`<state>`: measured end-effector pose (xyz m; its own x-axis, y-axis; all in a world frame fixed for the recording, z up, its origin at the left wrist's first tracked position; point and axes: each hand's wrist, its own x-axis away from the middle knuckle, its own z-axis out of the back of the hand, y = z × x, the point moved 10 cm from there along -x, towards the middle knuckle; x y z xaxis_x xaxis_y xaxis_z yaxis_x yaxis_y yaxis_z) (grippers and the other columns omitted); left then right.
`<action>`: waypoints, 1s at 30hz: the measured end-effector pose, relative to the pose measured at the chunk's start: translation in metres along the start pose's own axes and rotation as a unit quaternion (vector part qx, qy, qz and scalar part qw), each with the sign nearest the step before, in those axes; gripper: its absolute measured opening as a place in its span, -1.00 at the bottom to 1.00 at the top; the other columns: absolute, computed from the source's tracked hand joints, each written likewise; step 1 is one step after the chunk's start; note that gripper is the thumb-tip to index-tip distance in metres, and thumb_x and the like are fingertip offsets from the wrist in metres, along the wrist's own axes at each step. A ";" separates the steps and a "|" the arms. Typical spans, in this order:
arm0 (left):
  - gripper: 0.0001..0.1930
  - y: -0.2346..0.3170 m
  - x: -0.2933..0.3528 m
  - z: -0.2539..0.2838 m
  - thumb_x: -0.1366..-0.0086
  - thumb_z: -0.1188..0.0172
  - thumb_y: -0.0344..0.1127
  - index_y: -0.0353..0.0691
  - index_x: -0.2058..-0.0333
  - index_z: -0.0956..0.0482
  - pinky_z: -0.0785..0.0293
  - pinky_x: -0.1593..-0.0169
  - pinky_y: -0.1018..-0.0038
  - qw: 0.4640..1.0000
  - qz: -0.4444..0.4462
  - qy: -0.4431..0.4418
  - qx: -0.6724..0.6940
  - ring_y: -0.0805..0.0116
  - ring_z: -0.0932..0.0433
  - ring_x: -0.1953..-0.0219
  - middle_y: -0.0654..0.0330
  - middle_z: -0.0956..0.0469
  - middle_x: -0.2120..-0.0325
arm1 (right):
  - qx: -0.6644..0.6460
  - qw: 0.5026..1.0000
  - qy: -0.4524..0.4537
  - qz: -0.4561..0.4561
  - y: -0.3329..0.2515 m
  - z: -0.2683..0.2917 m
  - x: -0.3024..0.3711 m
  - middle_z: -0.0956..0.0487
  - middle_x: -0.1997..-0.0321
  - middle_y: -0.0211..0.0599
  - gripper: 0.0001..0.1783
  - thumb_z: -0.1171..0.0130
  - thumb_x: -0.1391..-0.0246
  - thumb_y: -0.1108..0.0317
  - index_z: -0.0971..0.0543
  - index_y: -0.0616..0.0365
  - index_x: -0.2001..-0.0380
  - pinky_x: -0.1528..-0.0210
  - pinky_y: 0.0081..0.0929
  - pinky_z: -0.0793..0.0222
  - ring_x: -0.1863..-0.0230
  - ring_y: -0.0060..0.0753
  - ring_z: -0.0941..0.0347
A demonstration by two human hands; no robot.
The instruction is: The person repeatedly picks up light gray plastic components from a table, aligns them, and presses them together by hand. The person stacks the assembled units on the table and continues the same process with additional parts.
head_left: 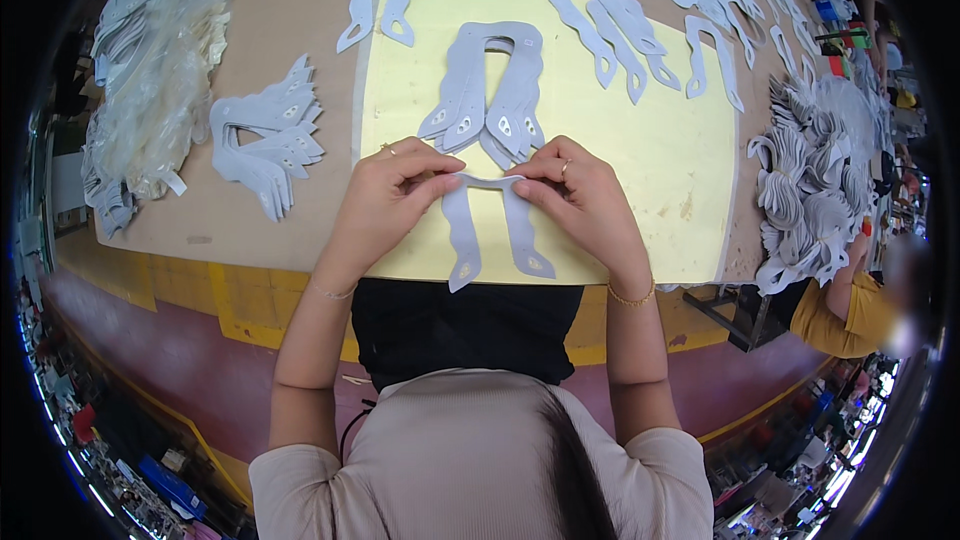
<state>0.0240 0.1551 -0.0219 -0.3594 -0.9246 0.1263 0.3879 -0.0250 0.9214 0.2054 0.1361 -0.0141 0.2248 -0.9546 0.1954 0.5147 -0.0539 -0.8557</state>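
Note:
Between my two hands I hold a grey U-shaped shoe upper piece point(463, 230) by its curved top strip, its two legs hanging toward me over the yellow sheet. My left hand point(400, 190) pinches the strip's left corner between thumb and fingers. At the right corner, my right hand point(570, 185) pinches it likewise. Just beyond my fingertips lies a fanned stack of similar grey pieces point(465, 75), with small cut-outs near their pointed ends.
The yellow sheet point(660, 200) covers the middle of the brown table point(280, 20). Another fanned stack point(265, 165) lies left, near clear plastic bags point(160, 90). Loose pieces point(600, 25) lie beyond, and bundles point(810, 170) pile at the right edge. Another person's yellow sleeve point(855, 320) shows lower right.

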 end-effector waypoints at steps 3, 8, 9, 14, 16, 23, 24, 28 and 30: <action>-0.87 0.009 -0.002 0.003 -0.21 -0.34 -0.44 -0.34 0.27 -0.70 -0.38 0.32 0.61 1.000 -0.022 -0.004 -0.007 0.55 -0.48 0.38 0.26 -0.60 0.36 | -0.013 1.000 -0.019 0.014 -0.004 0.001 -0.001 -0.52 0.37 -0.39 -0.83 -0.30 -0.11 0.39 -0.72 0.16 0.22 0.31 -0.55 -0.35 0.39 -0.55 -0.44; -0.84 0.023 -0.028 0.023 -0.21 -0.31 -0.39 -0.29 0.24 -0.70 -0.37 0.32 0.58 0.999 0.008 0.001 0.031 0.53 -0.49 0.40 0.24 -0.65 0.40 | -0.079 0.996 -0.005 0.043 -0.008 0.018 -0.025 -0.59 0.42 -0.35 -0.80 -0.29 -0.15 0.35 -0.69 0.22 0.19 0.36 -0.54 -0.37 0.45 -0.55 -0.47; -0.84 0.027 -0.037 0.028 -0.22 -0.31 -0.37 -0.29 0.24 -0.71 -0.38 0.31 0.58 1.000 0.014 0.004 0.016 0.53 -0.49 0.39 0.24 -0.67 0.39 | -0.101 0.994 0.007 0.035 -0.005 0.023 -0.035 -0.61 0.43 -0.35 -0.79 -0.29 -0.16 0.35 -0.68 0.23 0.18 0.36 -0.55 -0.37 0.45 -0.57 -0.48; -0.74 0.045 -0.101 0.049 -0.22 -0.34 -0.26 -0.23 0.14 -0.69 -0.31 0.39 0.62 0.996 -0.071 0.039 -0.024 0.59 -0.42 0.45 0.30 -0.61 0.43 | -0.061 0.995 0.063 0.036 -0.007 0.056 -0.091 -0.64 0.47 -0.33 -0.73 -0.28 -0.17 0.29 -0.67 0.27 0.16 0.35 -0.58 -0.40 0.46 -0.60 -0.50; -0.68 0.042 -0.111 0.053 -0.22 -0.36 -0.24 -0.18 0.06 -0.67 -0.31 0.43 0.64 0.995 -0.076 0.061 -0.034 0.61 -0.40 0.45 0.33 -0.59 0.40 | -0.025 0.998 0.065 0.002 -0.002 0.057 -0.107 -0.58 0.42 -0.45 -0.71 -0.30 -0.17 0.30 -0.65 0.28 0.13 0.35 -0.64 -0.38 0.44 -0.67 -0.43; -0.59 0.030 -0.054 0.141 -0.24 -0.35 -0.17 -0.14 -0.04 -0.62 -0.46 0.27 0.58 0.944 -0.082 0.271 -0.171 0.53 -0.50 0.29 0.26 -0.60 0.23 | -0.038 0.984 0.163 0.064 0.017 0.065 -0.104 -0.48 0.27 -0.48 -0.62 -0.31 -0.17 0.34 -0.60 0.20 -0.04 0.36 -0.70 -0.35 0.42 -0.75 -0.35; -0.59 0.023 -0.031 0.170 -0.24 -0.35 -0.15 -0.17 -0.03 -0.62 -0.45 0.25 0.57 0.910 -0.073 0.334 -0.236 0.51 -0.50 0.31 0.26 -0.60 0.28 | -0.043 0.984 0.160 0.059 0.021 0.063 -0.106 -0.48 0.27 -0.48 -0.62 -0.31 -0.17 0.33 -0.60 0.20 -0.03 0.36 -0.70 -0.36 0.42 -0.74 -0.35; -0.48 -0.063 0.042 0.259 -0.14 -0.40 -0.04 -0.27 0.02 -0.63 -0.48 0.15 0.39 0.839 0.207 0.378 -0.334 0.26 -0.53 0.33 0.11 -0.62 0.29 | -0.020 0.987 0.150 0.055 0.018 0.061 -0.109 -0.52 0.28 -0.42 -0.65 -0.29 -0.15 0.25 -0.64 0.19 0.03 0.28 -0.62 -0.40 0.40 -0.64 -0.40; -0.48 -0.087 0.046 0.254 -0.14 -0.41 -0.06 -0.30 0.02 -0.62 -0.48 0.16 0.39 0.879 0.199 0.329 -0.282 0.24 -0.55 0.33 0.08 -0.62 0.29 | -0.005 0.987 0.147 0.059 0.015 0.060 -0.109 -0.53 0.28 -0.39 -0.65 -0.28 -0.15 0.21 -0.66 0.19 0.08 0.24 -0.59 -0.41 0.38 -0.59 -0.43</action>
<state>-0.2415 0.2113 -0.0032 0.3969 -0.9178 -0.0127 0.7973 0.3379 0.5001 0.2383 0.2573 -0.0191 0.0313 -0.9982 -0.0516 0.4904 0.0603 -0.8694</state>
